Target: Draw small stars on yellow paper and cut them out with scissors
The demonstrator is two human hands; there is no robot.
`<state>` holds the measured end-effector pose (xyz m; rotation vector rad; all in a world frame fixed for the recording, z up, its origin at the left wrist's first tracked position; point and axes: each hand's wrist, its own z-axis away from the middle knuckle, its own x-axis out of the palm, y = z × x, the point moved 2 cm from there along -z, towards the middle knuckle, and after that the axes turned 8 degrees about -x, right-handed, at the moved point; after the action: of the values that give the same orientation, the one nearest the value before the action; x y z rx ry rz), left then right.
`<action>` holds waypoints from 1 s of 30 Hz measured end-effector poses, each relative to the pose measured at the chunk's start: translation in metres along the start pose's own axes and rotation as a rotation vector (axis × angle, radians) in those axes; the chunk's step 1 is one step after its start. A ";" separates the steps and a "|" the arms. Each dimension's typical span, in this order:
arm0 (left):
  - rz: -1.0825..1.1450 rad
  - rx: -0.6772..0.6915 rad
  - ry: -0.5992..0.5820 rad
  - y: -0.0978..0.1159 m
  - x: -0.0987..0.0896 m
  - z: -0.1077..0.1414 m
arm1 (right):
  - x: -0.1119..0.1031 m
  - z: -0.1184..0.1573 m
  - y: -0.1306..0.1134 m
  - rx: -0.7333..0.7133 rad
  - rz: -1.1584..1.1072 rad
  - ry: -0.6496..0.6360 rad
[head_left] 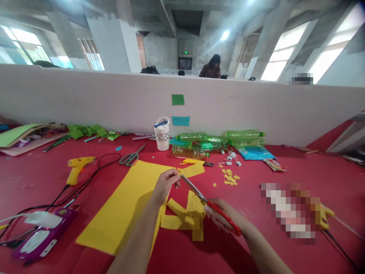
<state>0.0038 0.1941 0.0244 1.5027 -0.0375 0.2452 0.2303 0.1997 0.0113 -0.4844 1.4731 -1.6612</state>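
My right hand grips a pair of red-handled scissors, their blades pointing up and left toward my other hand. With fingers pinched, my left hand holds a small yellow paper piece at the tips of the blades. How far the blades are apart is hard to see. Below the scissors lie several overlapping yellow paper strips, and another yellow strip lies just behind the blades. A large yellow sheet extends under my left forearm. Small yellow paper stars are scattered to the right.
At the left are a yellow glue gun, a purple power strip with cables, and grey-green scissors. A white cup, green plastic bottles and a yellow cutter stand or lie behind. Another glue gun is at right.
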 end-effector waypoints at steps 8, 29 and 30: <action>-0.007 -0.030 -0.017 -0.005 -0.003 -0.002 | -0.005 0.002 -0.004 0.014 0.057 0.001; -0.020 -0.014 0.002 -0.005 -0.004 -0.002 | -0.002 0.002 -0.002 0.022 0.022 -0.022; -0.022 -0.018 0.001 -0.005 -0.004 -0.002 | -0.002 0.001 -0.001 0.025 0.022 -0.021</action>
<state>0.0003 0.1953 0.0184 1.4847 -0.0222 0.2281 0.2319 0.2001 0.0129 -0.4690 1.4353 -1.6508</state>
